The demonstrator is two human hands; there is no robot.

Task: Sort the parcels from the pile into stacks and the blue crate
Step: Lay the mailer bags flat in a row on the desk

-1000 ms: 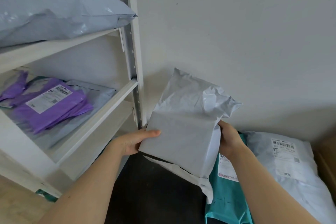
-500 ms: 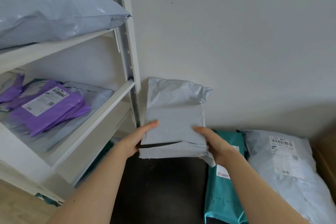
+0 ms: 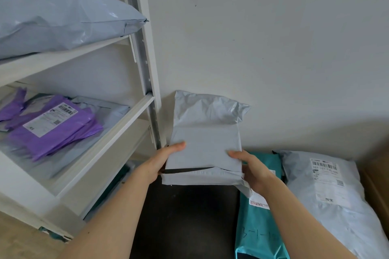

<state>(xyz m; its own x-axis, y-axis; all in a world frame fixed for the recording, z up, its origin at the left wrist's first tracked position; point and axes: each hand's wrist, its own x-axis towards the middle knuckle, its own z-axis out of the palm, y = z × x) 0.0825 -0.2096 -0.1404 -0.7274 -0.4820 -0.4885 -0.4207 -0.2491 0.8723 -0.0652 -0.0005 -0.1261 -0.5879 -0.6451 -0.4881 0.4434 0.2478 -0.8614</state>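
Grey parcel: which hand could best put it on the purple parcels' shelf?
Probably the left hand: it grips the grey parcel on the side nearest that shelf, while the right hand grips the far side, above the teal parcel.

A crumpled pale grey plastic mailer [image 3: 207,145] is upright at frame centre, its folded lower edge gripped by the left hand [image 3: 166,160] and right hand [image 3: 252,172]. At lower right a teal plastic parcel [image 3: 259,231] and a labelled pale grey parcel [image 3: 336,206] lie side by side. A labelled purple parcel [image 3: 52,126] and a puffy blue-grey parcel [image 3: 63,19] lie on the shelves [image 3: 117,124] at left.
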